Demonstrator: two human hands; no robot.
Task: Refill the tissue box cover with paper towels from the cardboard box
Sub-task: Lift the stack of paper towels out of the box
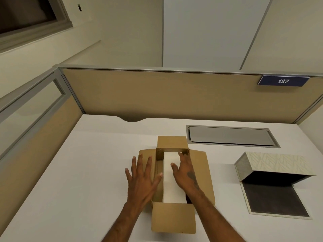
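A brown cardboard box (174, 218) lies open at the middle of the white desk, all flaps folded outward. Inside it sits a white stack of paper towels (170, 186). My left hand (142, 179) hovers with spread fingers over the box's left flap and left wall. My right hand (185, 170) rests on the right side of the stack, fingers reaching toward its far end; it holds nothing that I can see. To the right, the patterned tissue box cover (272, 163) stands hinged open, its dark base panel (272, 199) flat on the desk.
A grey cable hatch (230, 136) is set into the desk behind the cover. Tan cubicle partitions (157, 93) close off the back and left sides. A blue sign reading 137 (283, 81) hangs on the back partition.
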